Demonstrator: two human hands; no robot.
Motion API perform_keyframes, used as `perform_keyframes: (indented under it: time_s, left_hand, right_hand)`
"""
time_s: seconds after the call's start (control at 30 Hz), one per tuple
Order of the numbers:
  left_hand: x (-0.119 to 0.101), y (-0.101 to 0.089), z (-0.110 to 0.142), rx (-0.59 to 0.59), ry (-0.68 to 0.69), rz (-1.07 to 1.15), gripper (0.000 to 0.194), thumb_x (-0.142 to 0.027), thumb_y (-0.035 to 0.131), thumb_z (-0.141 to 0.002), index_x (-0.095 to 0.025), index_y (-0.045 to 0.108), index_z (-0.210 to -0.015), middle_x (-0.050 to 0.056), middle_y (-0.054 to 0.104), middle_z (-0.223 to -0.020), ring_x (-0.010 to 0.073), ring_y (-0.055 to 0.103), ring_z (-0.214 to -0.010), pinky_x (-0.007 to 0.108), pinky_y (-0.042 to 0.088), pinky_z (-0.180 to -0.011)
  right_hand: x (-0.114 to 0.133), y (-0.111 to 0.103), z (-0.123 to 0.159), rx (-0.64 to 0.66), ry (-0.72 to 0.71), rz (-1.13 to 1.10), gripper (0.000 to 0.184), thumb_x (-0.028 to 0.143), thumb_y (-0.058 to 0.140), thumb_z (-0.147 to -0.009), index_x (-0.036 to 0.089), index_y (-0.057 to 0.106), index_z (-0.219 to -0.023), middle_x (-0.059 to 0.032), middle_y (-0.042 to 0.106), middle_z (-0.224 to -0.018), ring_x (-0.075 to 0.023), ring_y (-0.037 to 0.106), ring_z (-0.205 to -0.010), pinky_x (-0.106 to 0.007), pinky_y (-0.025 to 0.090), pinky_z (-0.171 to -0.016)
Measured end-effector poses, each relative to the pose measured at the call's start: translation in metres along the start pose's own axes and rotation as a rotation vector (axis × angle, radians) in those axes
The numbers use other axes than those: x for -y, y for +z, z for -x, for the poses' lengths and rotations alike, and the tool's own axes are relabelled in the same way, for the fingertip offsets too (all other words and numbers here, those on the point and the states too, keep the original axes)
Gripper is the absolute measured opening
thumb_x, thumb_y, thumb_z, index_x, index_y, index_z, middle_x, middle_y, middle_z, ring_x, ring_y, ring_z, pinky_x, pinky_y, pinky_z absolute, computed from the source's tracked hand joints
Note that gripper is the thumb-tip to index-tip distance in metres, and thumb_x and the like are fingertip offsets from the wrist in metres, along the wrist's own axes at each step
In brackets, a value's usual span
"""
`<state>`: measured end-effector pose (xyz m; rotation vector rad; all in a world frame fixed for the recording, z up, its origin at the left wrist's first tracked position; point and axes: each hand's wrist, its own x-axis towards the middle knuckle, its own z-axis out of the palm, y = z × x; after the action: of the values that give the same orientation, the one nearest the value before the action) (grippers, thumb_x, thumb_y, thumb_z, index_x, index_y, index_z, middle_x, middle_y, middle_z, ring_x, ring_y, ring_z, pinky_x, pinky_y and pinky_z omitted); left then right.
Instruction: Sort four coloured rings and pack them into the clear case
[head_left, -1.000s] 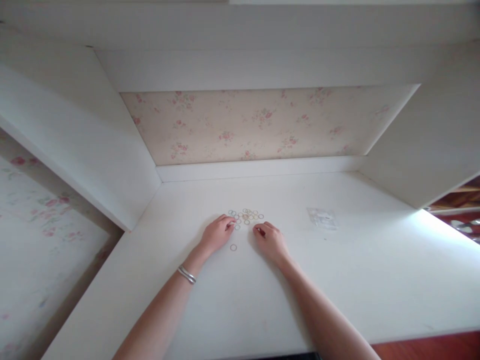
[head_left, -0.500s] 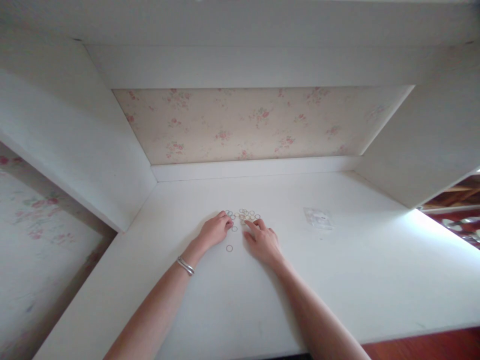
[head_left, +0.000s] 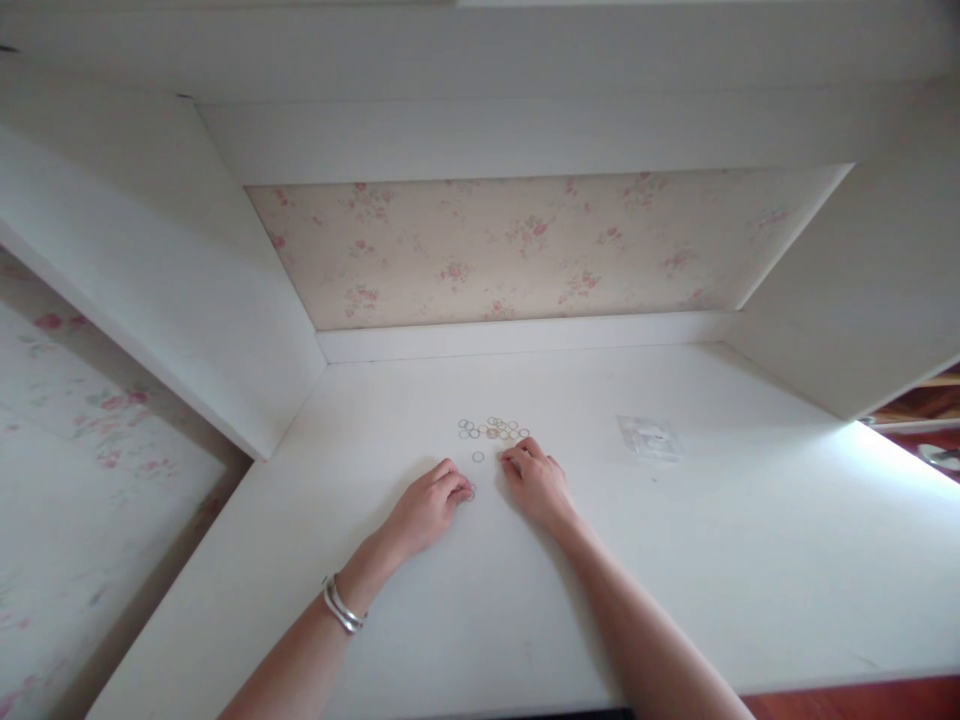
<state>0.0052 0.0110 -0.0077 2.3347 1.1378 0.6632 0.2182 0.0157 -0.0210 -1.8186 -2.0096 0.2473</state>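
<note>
My left hand (head_left: 427,505) is closed in a pinch, its fingertips at a thin ring (head_left: 472,497) on the white tabletop; the fingers partly cover that ring. My right hand (head_left: 538,483) has its thumb and index finger pressed together beside the near right edge of a cluster of thin rings (head_left: 493,433). Whatever lies between those right fingers is hidden. The clustered rings are small, pale gold and greyish, several of them overlapping. One single ring (head_left: 478,457) lies between the cluster and my hands.
A clear plastic bag (head_left: 649,438) lies flat to the right of the rings. White side panels (head_left: 247,330) and a low back ledge (head_left: 525,336) enclose the tabletop (head_left: 480,610), with flowered wallpaper (head_left: 487,250) behind. A small dark speck lies below the bag.
My left hand has come back from the cluster's left side to the separate near ring. My right index finger reached into the cluster, then drew back and curled; a ring at the cluster's near edge no longer shows.
</note>
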Motion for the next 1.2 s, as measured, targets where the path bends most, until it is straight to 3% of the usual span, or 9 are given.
perform_keyframes:
  time_s: [0.43,0.6,0.93,1.2]
  left_hand:
    - [0.0048,0.0008,0.0007,0.036,0.091,-0.118,0.020,-0.027,0.048,-0.091,-0.020,0.067,-0.087,0.002,0.061,-0.086,0.0138,0.056,-0.080,0.026,0.044,-0.075]
    - [0.0038,-0.0006,0.0010,0.042,0.085,-0.119,0.020,-0.029,0.049,-0.091,-0.021,0.067,-0.090,0.002,0.061,-0.088,0.0135,0.057,-0.081,0.025,0.044,-0.076]
    - [0.0065,0.0046,0.0025,0.035,0.087,-0.154,0.022,-0.026,0.046,-0.092,-0.021,0.067,-0.088,0.002,0.063,-0.086,0.0136,0.057,-0.080,0.028,0.042,-0.076]
    - [0.0060,0.0011,0.0018,0.034,0.053,-0.002,0.023,-0.030,0.047,-0.091,-0.021,0.069,-0.090,0.004,0.062,-0.086,0.0146,0.057,-0.081,0.028,0.043,-0.077]
  right_hand:
    - [-0.0040,0.0043,-0.0008,-0.013,-0.014,-0.032,0.022,0.031,0.041,-0.092,0.027,0.062,-0.100,-0.0024,0.058,-0.103,-0.0148,0.057,-0.081,-0.027,0.038,-0.072]
    - [-0.0057,0.0048,-0.0011,0.024,-0.017,-0.020,0.023,0.030,0.042,-0.092,0.026,0.064,-0.095,-0.0024,0.059,-0.102,-0.0143,0.057,-0.079,-0.027,0.038,-0.072]
    - [-0.0075,0.0070,0.0005,-0.037,-0.061,-0.112,0.024,0.029,0.040,-0.093,0.026,0.064,-0.096,-0.0019,0.060,-0.098,-0.0132,0.058,-0.080,-0.025,0.040,-0.072]
    - [-0.0071,0.0054,0.0009,-0.067,-0.027,-0.210,0.026,0.028,0.040,-0.091,0.024,0.065,-0.096,-0.0032,0.064,-0.102,-0.0146,0.060,-0.084,-0.026,0.043,-0.076]
